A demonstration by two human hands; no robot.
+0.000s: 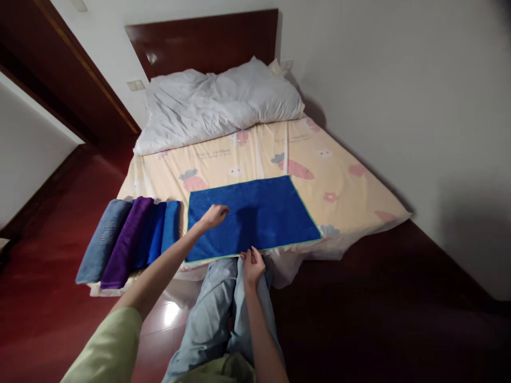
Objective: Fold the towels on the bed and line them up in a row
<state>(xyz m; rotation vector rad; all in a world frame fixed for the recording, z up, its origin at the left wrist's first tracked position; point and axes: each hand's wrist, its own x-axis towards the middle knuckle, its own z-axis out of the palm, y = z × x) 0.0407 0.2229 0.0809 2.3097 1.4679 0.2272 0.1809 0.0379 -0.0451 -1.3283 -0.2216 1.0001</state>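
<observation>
A blue towel (271, 213) lies spread flat on the foot of the bed. My left hand (213, 215) rests on its left part, fingers curled down against the cloth. My right hand (253, 264) is at the towel's near edge, fingers pinched together on the hem. To the left of the towel lies a row of rolled towels (128, 239): grey-blue, purple and blue ones side by side.
The bed (343, 197) has a cream sheet with cartoon prints, a white pillow (215, 101) at the head, and a dark wooden headboard (203, 42). A white wall runs along the right side. Dark red floor (48, 287) surrounds the bed. My legs in light jeans (219, 314) show below.
</observation>
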